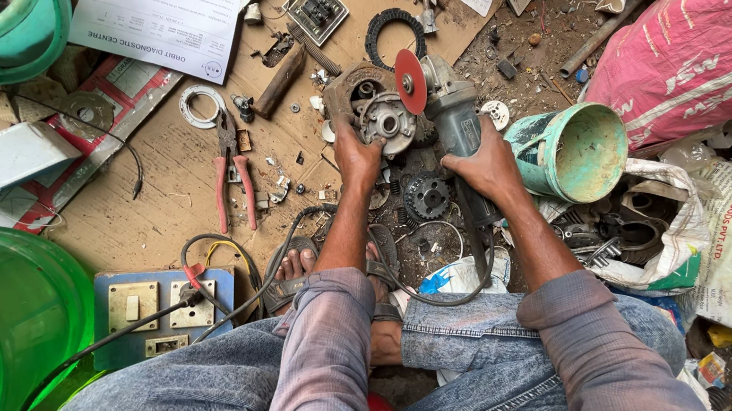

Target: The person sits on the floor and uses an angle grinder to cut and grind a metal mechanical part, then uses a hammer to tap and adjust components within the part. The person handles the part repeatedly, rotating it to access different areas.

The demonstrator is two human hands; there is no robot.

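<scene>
The right hand (484,165) is closed around the grinder (455,126) (its red disc (411,81) stands upright); the left hand (357,154) presses on the round metal part (384,119), fingers curled over its edge; both lie on the floor (162,177), pliers (231,172) nearby.

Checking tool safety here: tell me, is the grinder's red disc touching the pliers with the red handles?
No: the red disc sits on the angle grinder in the right hand, while the pliers lie apart, leftward on the board.

My left hand (357,154) sits on the motor housing (374,109), my right hand (486,165) on the angle grinder (452,117) just right of it. Pliers (231,172) lie left, bucket (573,152) right, gear (427,195) between my hands.
</scene>
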